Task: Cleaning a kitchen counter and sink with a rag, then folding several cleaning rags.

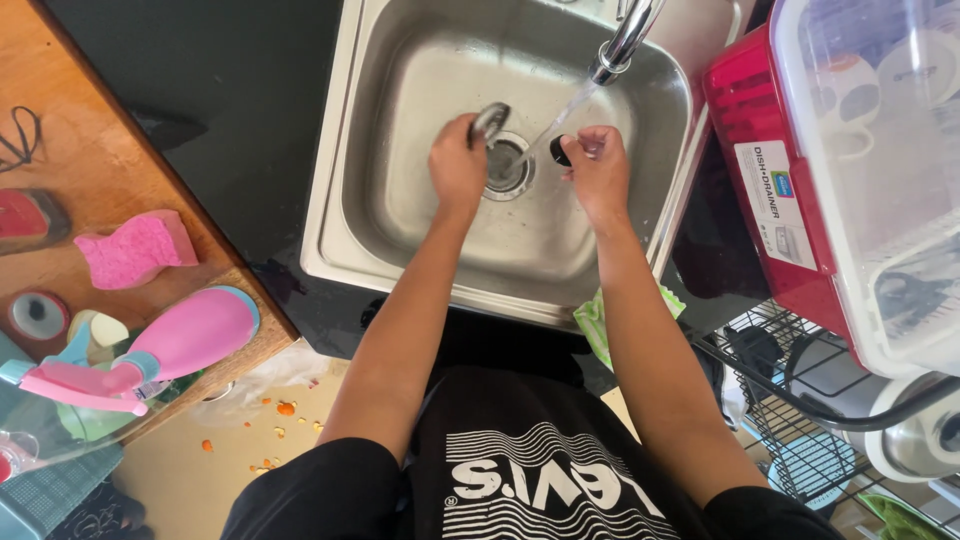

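Steel sink (400, 215): left hand (457, 165) is gripping a metal strainer (489, 120) above the drain (507, 167); right hand (598, 165) is pinching a small dark stopper (560, 151) beside the running water (560, 120).

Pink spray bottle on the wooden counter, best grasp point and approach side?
Grip the pink spray bottle around the fat middle of its body, coming down from above. It lies on its side on the wooden counter, so the rounded flank faces up. The trigger head, at its left end, is thin and irregular, probably a poorer hold.
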